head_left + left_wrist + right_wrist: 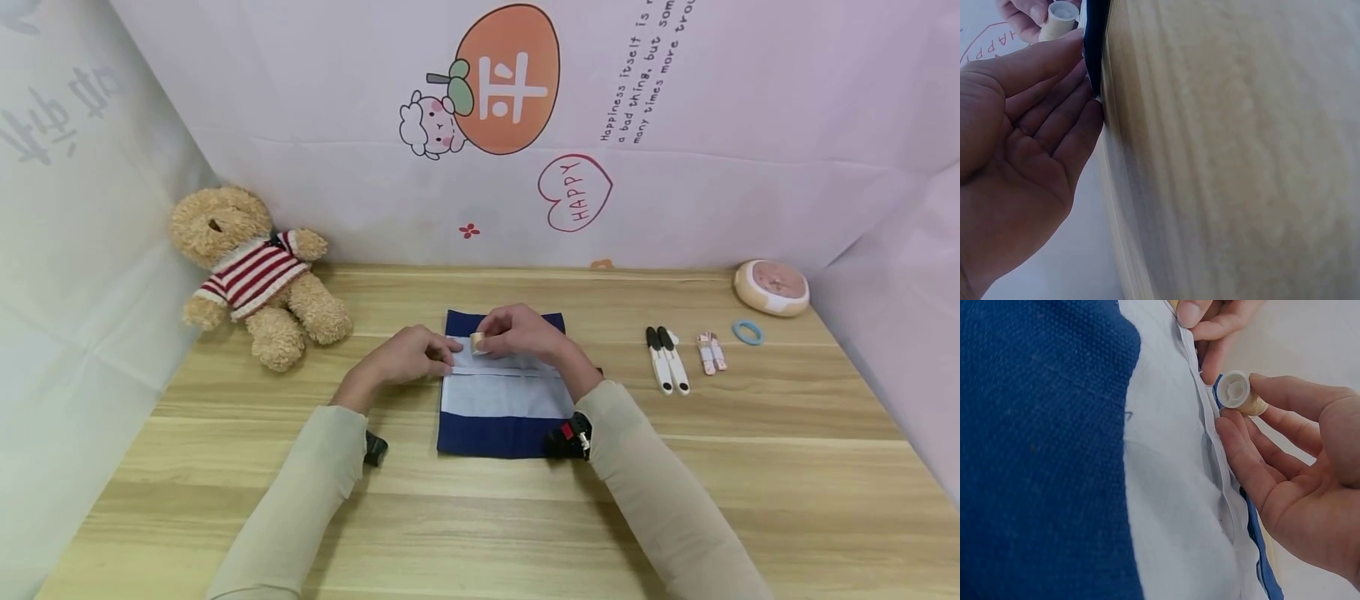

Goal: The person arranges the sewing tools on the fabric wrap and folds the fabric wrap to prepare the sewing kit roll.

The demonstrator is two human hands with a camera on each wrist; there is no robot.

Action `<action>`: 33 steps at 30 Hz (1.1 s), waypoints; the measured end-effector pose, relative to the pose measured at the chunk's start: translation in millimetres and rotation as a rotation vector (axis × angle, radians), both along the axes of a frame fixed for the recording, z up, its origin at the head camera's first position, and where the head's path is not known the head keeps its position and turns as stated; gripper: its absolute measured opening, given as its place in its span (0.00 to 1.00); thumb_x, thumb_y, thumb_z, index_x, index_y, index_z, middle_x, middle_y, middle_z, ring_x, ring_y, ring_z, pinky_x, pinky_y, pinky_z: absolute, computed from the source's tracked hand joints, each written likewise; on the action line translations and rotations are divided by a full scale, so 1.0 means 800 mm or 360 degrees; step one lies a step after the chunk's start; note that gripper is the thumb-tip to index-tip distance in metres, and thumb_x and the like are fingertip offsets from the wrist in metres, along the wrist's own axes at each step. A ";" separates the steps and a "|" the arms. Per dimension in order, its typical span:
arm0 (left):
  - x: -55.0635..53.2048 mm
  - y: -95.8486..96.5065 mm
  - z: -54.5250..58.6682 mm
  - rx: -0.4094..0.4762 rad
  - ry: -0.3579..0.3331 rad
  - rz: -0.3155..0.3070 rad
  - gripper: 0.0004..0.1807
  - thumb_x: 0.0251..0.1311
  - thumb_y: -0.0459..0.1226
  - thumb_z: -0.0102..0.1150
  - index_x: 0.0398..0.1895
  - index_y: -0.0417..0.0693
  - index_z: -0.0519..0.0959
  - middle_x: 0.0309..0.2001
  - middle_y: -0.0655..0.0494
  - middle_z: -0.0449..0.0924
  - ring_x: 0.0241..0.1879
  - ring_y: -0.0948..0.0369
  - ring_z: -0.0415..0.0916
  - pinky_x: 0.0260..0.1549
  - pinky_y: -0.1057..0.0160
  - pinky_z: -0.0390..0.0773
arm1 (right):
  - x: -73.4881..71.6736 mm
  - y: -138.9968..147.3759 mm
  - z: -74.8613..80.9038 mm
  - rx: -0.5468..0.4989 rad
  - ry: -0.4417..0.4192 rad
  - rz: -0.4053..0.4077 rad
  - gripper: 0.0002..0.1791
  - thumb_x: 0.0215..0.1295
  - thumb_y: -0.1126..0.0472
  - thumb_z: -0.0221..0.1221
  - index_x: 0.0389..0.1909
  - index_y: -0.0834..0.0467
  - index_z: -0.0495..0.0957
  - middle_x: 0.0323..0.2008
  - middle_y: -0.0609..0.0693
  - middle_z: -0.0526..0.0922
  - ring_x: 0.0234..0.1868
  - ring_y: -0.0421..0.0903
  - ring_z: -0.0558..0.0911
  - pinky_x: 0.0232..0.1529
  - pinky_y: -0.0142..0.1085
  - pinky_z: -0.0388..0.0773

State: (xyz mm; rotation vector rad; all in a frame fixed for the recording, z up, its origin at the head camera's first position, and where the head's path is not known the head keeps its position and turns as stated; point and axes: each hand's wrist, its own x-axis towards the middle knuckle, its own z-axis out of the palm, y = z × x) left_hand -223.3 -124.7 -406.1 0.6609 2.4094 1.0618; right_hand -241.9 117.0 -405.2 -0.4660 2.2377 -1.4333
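Note:
A navy-and-white cloth (487, 435) lies flat on the table, with a raised white seam (1202, 406) running across its pale middle. At its left edge my left hand (408, 354) pinches the cloth between thumb and fingers, close to the end of the seam. Just above the seam, my right hand (522, 333) holds a small spool of pale tan thread (477, 342) between thumb and fingertips. The spool's white hollow end (1234, 389) shows in the right wrist view. In the left wrist view the spool (1059, 22) appears beyond the left fingertips.
A teddy bear (251, 279) in a striped sweater sits at the back left. On the right lie two black-and-white pen-like tools (667, 360), two small wrapped pieces (711, 353), a blue ring (747, 332) and a rounded beige case (772, 287). A printed white sheet (337, 200) hangs behind.

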 end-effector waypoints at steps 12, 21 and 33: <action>0.003 -0.001 -0.006 -0.0053 0.0107 -0.0035 0.10 0.67 0.31 0.63 0.26 0.48 0.84 0.61 0.51 0.80 0.65 0.52 0.72 0.50 0.56 0.72 | 0.002 -0.008 -0.007 -0.0014 -0.0046 0.0064 0.08 0.69 0.65 0.64 0.45 0.66 0.83 0.39 0.56 0.86 0.38 0.50 0.87 0.43 0.41 0.84; -0.002 0.003 -0.002 -0.0118 0.0160 -0.0046 0.11 0.68 0.31 0.63 0.26 0.49 0.83 0.61 0.50 0.80 0.66 0.51 0.72 0.49 0.57 0.71 | 0.002 -0.007 -0.003 -0.0040 -0.0049 0.0075 0.08 0.70 0.66 0.63 0.44 0.67 0.84 0.40 0.57 0.86 0.38 0.50 0.88 0.44 0.41 0.84; -0.001 0.005 0.001 -0.0145 0.0187 -0.0075 0.11 0.68 0.29 0.62 0.26 0.47 0.82 0.61 0.47 0.80 0.66 0.52 0.72 0.48 0.58 0.71 | 0.002 -0.014 -0.004 -0.0030 0.0052 0.0158 0.05 0.68 0.68 0.64 0.40 0.66 0.85 0.35 0.55 0.87 0.36 0.49 0.86 0.42 0.40 0.84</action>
